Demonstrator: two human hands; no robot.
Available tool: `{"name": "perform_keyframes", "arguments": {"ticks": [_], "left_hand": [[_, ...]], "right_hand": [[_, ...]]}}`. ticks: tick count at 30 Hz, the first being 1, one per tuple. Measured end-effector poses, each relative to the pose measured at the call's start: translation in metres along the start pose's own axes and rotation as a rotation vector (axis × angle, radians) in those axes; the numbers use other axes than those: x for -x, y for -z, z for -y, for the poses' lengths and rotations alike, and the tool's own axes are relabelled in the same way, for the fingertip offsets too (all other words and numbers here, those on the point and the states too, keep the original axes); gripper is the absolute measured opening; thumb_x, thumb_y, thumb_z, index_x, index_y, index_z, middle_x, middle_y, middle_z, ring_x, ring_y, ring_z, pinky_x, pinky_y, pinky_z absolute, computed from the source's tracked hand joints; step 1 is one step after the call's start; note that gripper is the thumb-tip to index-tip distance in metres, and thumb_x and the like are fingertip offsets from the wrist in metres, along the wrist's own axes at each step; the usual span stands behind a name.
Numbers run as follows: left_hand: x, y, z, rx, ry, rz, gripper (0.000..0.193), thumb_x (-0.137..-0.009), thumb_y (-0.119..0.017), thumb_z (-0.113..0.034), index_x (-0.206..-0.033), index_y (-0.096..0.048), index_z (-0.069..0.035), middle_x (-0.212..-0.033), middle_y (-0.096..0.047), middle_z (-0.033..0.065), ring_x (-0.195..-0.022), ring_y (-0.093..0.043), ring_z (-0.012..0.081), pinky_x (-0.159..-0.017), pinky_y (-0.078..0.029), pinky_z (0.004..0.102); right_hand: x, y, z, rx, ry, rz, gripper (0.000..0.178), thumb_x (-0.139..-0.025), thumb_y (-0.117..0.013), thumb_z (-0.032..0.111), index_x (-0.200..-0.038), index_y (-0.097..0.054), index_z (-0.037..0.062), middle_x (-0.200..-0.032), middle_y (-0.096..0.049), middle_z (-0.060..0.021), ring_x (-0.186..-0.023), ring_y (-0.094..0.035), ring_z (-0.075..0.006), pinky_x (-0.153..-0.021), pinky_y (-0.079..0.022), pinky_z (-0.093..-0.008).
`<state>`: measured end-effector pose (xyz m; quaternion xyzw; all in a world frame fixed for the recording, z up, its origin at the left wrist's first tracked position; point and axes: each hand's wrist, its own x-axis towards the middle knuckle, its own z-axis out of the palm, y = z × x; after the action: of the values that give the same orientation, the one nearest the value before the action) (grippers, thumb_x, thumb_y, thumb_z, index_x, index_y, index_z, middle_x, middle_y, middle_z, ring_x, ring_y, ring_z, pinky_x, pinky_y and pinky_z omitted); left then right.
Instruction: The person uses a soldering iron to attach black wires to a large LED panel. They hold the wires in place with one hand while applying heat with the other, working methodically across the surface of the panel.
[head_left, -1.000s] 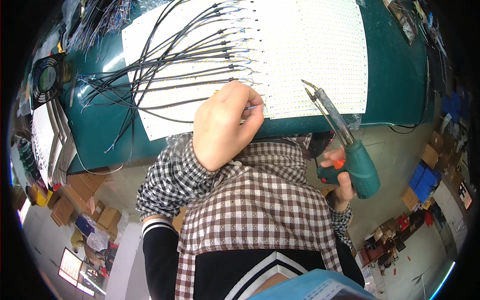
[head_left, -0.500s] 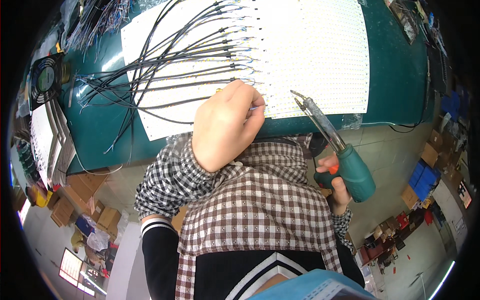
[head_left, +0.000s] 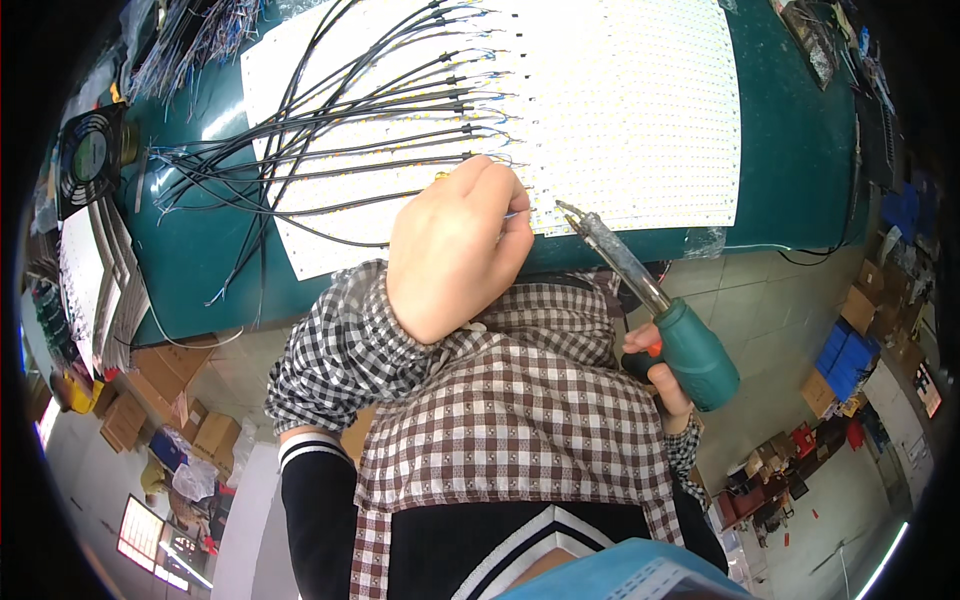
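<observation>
My right hand [head_left: 668, 380] is wrapped round the grip of a green soldering gun [head_left: 697, 352]. Its metal tip slants up to the left and ends over the lower part of a white LED board [head_left: 640, 120], a little right of my left fingertips. With thumb and fingers pinched together, my left hand [head_left: 455, 245] holds the wire end of a black cable [head_left: 340, 206] against the board. Most of that wire end is hidden by the fingers. Above it, several more black cables [head_left: 400, 103] run in a row to thin coloured wires along the board's middle.
The board lies on a dark green table [head_left: 790, 150]. At the left edge stand a small black fan [head_left: 90, 160] and a stack of white panels [head_left: 95, 285]. A bundle of loose wires [head_left: 190, 50] lies far left. Cardboard boxes [head_left: 215, 440] stand on the floor.
The soldering gun has moved left and slightly down, bringing its tip nearer my left fingertips. My left hand has hardly shifted and keeps its pinch.
</observation>
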<state>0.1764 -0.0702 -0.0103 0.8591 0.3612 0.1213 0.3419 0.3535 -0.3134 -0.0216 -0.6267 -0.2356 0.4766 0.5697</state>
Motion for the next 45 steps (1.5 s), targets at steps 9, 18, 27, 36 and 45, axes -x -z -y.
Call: {"name": "perform_keyframes", "arguments": {"ticks": [9,18,27,36,45], "left_hand": [[0.003,-0.005,0.0,-0.002,-0.005,-0.053,0.012,-0.08,-0.071,0.002,-0.085,-0.061,-0.004,-0.079,-0.061,0.008,-0.067,-0.063,0.0225,-0.059,-0.051,0.0338],[0.003,-0.007,0.0,-0.004,-0.021,-0.068,0.013,-0.079,-0.071,0.002,-0.085,-0.061,-0.004,-0.079,-0.061,0.0082,-0.066,-0.063,0.023,-0.059,-0.05,0.0339],[0.003,-0.007,0.0,0.003,-0.028,-0.065,0.014,-0.079,-0.071,0.003,-0.085,-0.061,-0.004,-0.078,-0.06,0.0079,-0.065,-0.062,0.0221,-0.058,-0.05,0.033],[0.002,-0.006,0.001,-0.003,-0.029,-0.055,0.014,-0.079,-0.071,0.002,-0.085,-0.061,-0.004,-0.078,-0.06,0.0076,-0.065,-0.062,0.0218,-0.058,-0.05,0.0329],[0.003,-0.007,0.001,0.02,-0.027,-0.059,0.013,-0.08,-0.071,0.002,-0.085,-0.061,-0.004,-0.079,-0.061,0.0074,-0.065,-0.063,0.022,-0.058,-0.05,0.0332]], "right_hand": [[-0.001,0.003,-0.001,0.158,0.04,0.047,0.048,-0.081,-0.088,0.033,-0.107,-0.071,-0.0036,-0.087,-0.076,-0.0077,-0.082,-0.073,-0.0204,-0.081,-0.057,-0.0344],[-0.003,0.001,0.001,0.279,0.1,0.048,0.056,-0.082,-0.087,0.037,-0.115,-0.07,-0.0048,-0.084,-0.076,-0.0045,-0.078,-0.073,-0.0201,-0.08,-0.057,-0.0352],[-0.002,0.003,-0.004,0.343,0.127,0.059,0.062,-0.082,-0.087,0.039,-0.12,-0.068,-0.0053,-0.083,-0.076,-0.0036,-0.08,-0.073,-0.0215,-0.08,-0.058,-0.0362],[-0.002,0.005,-0.003,0.362,0.105,0.079,0.064,-0.08,-0.089,0.039,-0.12,-0.068,-0.0065,-0.088,-0.076,-0.0067,-0.082,-0.073,-0.0222,-0.081,-0.058,-0.0356],[0.006,0.003,-0.012,-0.045,-0.016,-0.013,0.055,-0.08,-0.09,0.033,-0.109,-0.066,-0.0078,-0.091,-0.074,-0.0142,-0.084,-0.073,-0.0252,-0.08,-0.06,-0.0379]]}}
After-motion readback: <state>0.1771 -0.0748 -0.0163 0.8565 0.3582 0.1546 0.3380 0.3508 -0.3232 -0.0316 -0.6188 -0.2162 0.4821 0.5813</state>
